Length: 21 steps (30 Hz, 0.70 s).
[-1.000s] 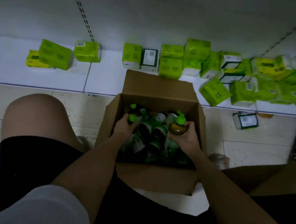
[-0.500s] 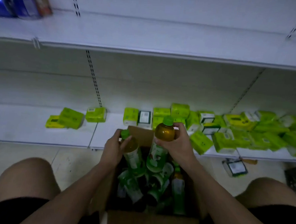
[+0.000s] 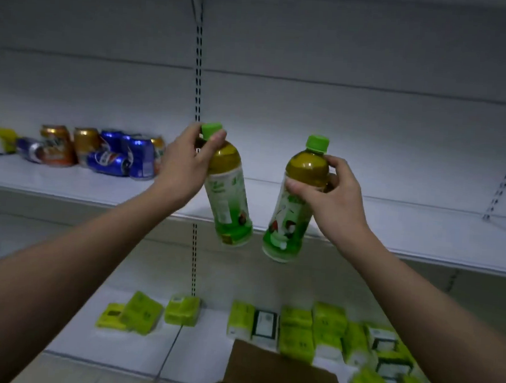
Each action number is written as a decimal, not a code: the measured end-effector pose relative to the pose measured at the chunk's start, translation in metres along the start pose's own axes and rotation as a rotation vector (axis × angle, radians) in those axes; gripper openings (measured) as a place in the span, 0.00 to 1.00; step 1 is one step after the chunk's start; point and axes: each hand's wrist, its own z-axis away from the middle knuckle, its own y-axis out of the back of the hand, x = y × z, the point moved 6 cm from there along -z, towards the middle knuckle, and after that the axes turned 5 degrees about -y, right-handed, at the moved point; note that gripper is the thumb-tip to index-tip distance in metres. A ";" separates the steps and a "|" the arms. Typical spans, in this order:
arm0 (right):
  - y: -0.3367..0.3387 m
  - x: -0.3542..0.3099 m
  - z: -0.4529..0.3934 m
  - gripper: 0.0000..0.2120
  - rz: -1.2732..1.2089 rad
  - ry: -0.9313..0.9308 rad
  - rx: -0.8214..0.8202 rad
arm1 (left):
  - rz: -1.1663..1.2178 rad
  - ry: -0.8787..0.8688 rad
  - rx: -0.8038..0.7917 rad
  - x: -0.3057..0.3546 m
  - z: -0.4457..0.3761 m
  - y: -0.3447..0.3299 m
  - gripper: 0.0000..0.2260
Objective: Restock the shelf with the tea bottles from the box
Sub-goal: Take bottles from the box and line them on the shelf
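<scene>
My left hand (image 3: 185,166) grips one tea bottle (image 3: 229,198) by its neck and green cap; the bottle hangs tilted in front of the white shelf's (image 3: 406,230) front edge. In my right hand (image 3: 334,196) is a second tea bottle (image 3: 291,220), held around its shoulder and also tilted, its base just below the shelf edge. Both bottles carry brown tea and green-white labels. Only the cardboard box's (image 3: 279,376) back flap shows at the bottom; its contents are out of view.
Several crushed and lying drink cans (image 3: 100,152) crowd the same shelf at the left. The lower shelf holds several green tissue packs (image 3: 296,330), scattered toward the right. A slotted upright (image 3: 198,69) runs down the back panel between my hands.
Both hands lifted their bottles out of the box and up to the middle shelf's height. My view tilted upward, so the box dropped to the frame's bottom.
</scene>
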 end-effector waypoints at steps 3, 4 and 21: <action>-0.004 -0.017 -0.033 0.31 0.031 0.031 0.039 | 0.017 0.019 0.041 0.005 -0.041 0.004 0.16; -0.006 -0.017 -0.042 0.31 0.049 0.026 0.050 | 0.014 0.029 0.025 0.002 -0.050 0.000 0.16; -0.047 0.019 -0.078 0.30 0.134 -0.115 -0.170 | 0.115 0.192 -0.119 -0.037 -0.062 -0.062 0.18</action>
